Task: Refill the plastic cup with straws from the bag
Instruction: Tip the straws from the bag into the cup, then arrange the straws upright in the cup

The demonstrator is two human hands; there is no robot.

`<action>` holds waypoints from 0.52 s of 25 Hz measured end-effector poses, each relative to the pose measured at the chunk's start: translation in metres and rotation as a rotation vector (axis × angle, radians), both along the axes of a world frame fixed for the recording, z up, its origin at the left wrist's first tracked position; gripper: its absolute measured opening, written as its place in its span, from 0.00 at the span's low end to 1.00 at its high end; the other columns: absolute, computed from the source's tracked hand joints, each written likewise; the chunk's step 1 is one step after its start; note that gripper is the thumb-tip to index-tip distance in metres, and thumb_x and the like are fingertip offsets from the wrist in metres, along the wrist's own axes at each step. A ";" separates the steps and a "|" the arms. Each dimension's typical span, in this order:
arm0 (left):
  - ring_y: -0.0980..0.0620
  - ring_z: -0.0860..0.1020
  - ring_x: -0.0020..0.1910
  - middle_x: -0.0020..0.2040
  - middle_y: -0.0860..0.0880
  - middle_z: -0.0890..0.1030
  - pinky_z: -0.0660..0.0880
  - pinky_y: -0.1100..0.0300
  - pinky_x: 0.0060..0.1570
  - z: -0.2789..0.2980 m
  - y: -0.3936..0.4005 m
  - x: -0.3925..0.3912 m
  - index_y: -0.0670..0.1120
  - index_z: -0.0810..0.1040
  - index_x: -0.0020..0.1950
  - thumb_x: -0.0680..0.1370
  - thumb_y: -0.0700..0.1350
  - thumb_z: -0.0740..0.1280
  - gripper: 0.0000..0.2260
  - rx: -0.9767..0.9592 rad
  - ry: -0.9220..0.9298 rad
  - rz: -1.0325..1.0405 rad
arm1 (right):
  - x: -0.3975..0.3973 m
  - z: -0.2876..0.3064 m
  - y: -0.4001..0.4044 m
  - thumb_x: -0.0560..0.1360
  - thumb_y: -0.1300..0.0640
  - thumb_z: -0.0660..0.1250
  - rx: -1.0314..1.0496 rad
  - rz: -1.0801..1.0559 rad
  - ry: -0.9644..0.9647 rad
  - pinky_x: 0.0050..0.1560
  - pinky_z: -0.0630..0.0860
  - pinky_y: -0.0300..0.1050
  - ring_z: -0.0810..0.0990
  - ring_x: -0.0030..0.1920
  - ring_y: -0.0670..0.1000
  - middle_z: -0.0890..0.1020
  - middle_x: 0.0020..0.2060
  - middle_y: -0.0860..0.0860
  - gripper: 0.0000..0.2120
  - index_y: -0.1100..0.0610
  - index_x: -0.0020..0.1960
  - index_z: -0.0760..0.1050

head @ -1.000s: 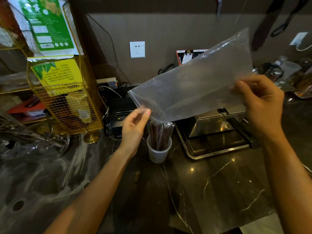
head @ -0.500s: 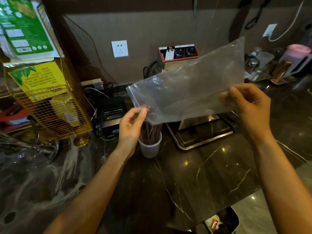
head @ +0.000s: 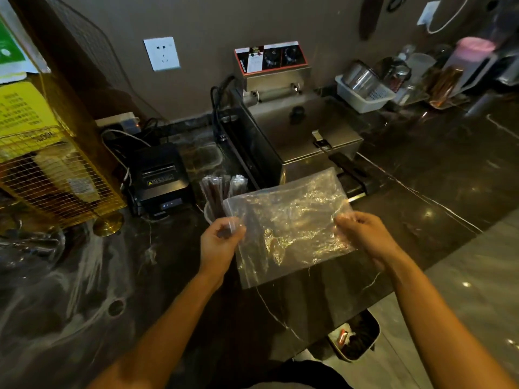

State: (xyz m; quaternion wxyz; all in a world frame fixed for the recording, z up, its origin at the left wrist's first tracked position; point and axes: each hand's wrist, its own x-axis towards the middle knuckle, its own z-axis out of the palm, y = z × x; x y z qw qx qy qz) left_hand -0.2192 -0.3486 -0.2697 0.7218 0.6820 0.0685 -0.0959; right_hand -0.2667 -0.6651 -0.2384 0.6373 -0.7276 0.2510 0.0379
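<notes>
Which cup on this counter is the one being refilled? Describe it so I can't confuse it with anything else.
Find the steel fryer at the back of the dark marble counter, with the black receipt printer to its left. The plastic cup stands in front of the gap between them, just beyond the left hand. It alone holds upright wrapped straws, and the clear bag partly covers it.

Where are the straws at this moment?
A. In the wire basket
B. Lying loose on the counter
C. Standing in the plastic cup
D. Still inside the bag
C: the straws stand upright in the plastic cup, while the clear bag, held by the left hand and the right hand, looks empty.
</notes>
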 end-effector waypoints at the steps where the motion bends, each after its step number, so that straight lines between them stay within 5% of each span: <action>1: 0.48 0.84 0.58 0.60 0.43 0.82 0.84 0.54 0.54 -0.004 -0.005 -0.002 0.43 0.82 0.57 0.78 0.36 0.71 0.09 0.046 -0.004 -0.018 | -0.004 -0.011 -0.007 0.81 0.57 0.69 0.018 -0.017 0.041 0.41 0.79 0.47 0.83 0.38 0.55 0.87 0.39 0.56 0.09 0.64 0.50 0.82; 6: 0.52 0.85 0.48 0.60 0.48 0.79 0.84 0.59 0.47 -0.015 -0.042 -0.010 0.47 0.81 0.58 0.78 0.42 0.74 0.10 0.327 -0.172 -0.089 | -0.019 -0.061 -0.041 0.83 0.59 0.66 0.044 -0.086 0.159 0.40 0.80 0.50 0.80 0.36 0.54 0.81 0.37 0.57 0.09 0.63 0.47 0.80; 13: 0.52 0.85 0.53 0.67 0.45 0.78 0.83 0.61 0.49 -0.054 -0.091 0.009 0.50 0.78 0.70 0.81 0.45 0.69 0.17 0.347 0.059 -0.343 | -0.012 -0.086 -0.081 0.81 0.60 0.67 -0.156 -0.249 0.233 0.37 0.75 0.45 0.78 0.35 0.51 0.82 0.35 0.55 0.08 0.61 0.45 0.80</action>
